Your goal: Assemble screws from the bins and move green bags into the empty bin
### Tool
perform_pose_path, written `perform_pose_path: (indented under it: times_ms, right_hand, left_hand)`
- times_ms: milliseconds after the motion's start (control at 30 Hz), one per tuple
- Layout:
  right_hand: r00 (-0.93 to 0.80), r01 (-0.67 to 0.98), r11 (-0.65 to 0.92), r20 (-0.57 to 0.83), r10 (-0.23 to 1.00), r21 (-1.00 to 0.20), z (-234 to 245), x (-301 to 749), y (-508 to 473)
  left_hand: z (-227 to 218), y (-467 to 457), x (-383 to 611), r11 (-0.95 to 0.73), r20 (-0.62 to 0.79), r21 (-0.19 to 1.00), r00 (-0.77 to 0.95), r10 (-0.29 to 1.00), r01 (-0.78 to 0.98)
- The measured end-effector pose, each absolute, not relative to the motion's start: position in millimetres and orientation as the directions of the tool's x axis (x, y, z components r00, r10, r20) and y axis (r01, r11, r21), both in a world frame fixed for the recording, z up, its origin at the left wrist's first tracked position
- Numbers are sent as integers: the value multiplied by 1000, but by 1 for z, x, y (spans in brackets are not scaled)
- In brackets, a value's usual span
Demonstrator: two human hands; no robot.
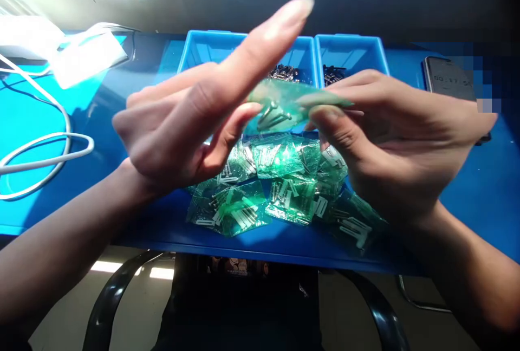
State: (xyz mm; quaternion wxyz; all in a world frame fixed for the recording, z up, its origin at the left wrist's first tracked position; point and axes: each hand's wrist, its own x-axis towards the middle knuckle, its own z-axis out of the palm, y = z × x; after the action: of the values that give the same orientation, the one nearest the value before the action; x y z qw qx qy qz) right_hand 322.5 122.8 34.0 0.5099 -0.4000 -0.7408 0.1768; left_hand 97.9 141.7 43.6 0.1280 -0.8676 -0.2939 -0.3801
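Both my hands are raised over a blue table (479, 188). Between them is a small green see-through bag (284, 104) with metal screws inside. My left hand (190, 118) pinches the bag's left end with thumb and a finger, while its index finger points up and away. My right hand (385, 134) grips the bag's right end between thumb and fingers. Beneath the hands lies a pile of several filled green bags (280, 188) near the table's front edge.
Two blue bins stand at the back: the left bin (203, 47) and the right bin (353, 50), both holding dark screws. A phone (449, 77) lies at the far right. White cables (49, 145) and white papers (87, 56) lie at the left.
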Motion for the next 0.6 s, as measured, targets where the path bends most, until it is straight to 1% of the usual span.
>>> perform_pose_path:
  times_ms: [33,100,167,200,233,333,367,400,500,600]
  right_hand:
    - [-130,400,597,602,788,-695,34,321,124]
    - [-77,346,560,572,816,-752,35,319,126]
    - [-64,277,531,536,842,-801,36,319,127]
    - [-75,265,522,523,849,-811,37,320,127]
    - [-89,278,512,509,856,-813,38,320,126]
    - [-101,334,480,475,874,-811,39,320,123]
    - [-83,322,500,503,861,-804,39,320,122]
    - [-68,300,529,536,842,-794,38,319,121]
    - [-53,263,600,610,791,-755,35,316,119]
    - [-99,356,542,547,832,-761,37,317,118]
  left_hand:
    - [45,142,99,-824,732,-44,580,358,565]
    - [48,142,102,-849,672,-55,648,358,526]
    - [51,141,106,-796,588,77,617,523,601]
    - [52,140,107,-778,578,123,593,561,616]
    - [52,140,107,-775,586,141,578,567,617]
    - [45,144,104,-842,700,69,575,423,535]
    - [42,145,102,-846,726,57,560,400,531]
    - [39,146,100,-834,737,60,538,408,549]
    - [38,144,96,-759,728,95,476,494,644]
    - [41,138,97,-745,717,121,461,523,656]
